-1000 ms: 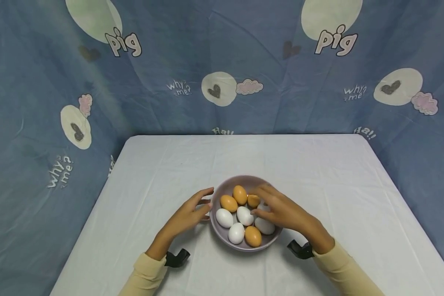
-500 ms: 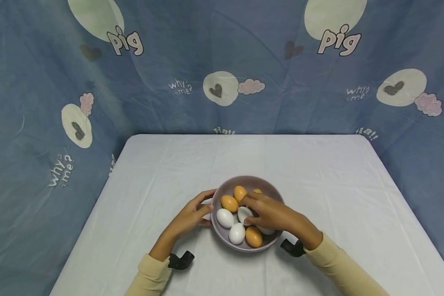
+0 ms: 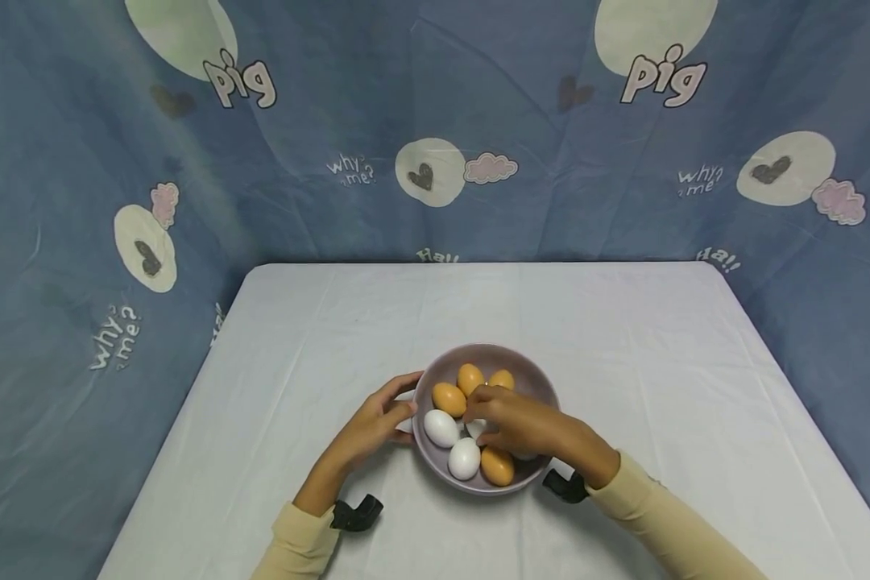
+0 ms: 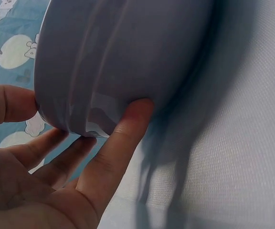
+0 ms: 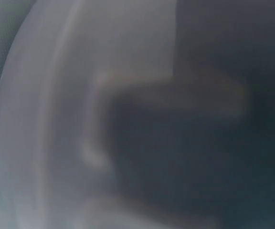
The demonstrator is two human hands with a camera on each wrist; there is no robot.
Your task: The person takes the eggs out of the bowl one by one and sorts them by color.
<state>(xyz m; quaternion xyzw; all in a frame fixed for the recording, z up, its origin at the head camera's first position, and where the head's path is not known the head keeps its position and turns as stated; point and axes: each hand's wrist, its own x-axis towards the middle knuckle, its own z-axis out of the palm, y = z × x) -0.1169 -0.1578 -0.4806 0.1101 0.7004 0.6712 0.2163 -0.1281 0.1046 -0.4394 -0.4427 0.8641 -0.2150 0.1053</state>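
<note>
A mauve bowl [image 3: 535, 377] holds several brown eggs [image 3: 449, 399] and white eggs [image 3: 441, 428]. My right hand [image 3: 518, 423] reaches into it from the right, with thumb and fingers curled round a white egg [image 3: 474, 429] near the middle. That egg is mostly hidden by the hand. On the bowl's left side rests my left hand [image 3: 371, 420], fingers spread. The left wrist view shows its fingertips touching the outer wall of the bowl [image 4: 113, 52]. In the right wrist view the bowl [image 5: 23, 119] fills most of the picture, very blurred.
A white cloth covers the table [image 3: 348, 322] under the bowl. Behind and beside it hangs a blue printed curtain [image 3: 319, 217]. Each wrist wears a black mount, the left one [image 3: 358, 513] and the right one [image 3: 567, 486].
My right hand has moved left and down into the bowl, and its fingers have closed round the middle white egg. The left hand has come up against the bowl's side.
</note>
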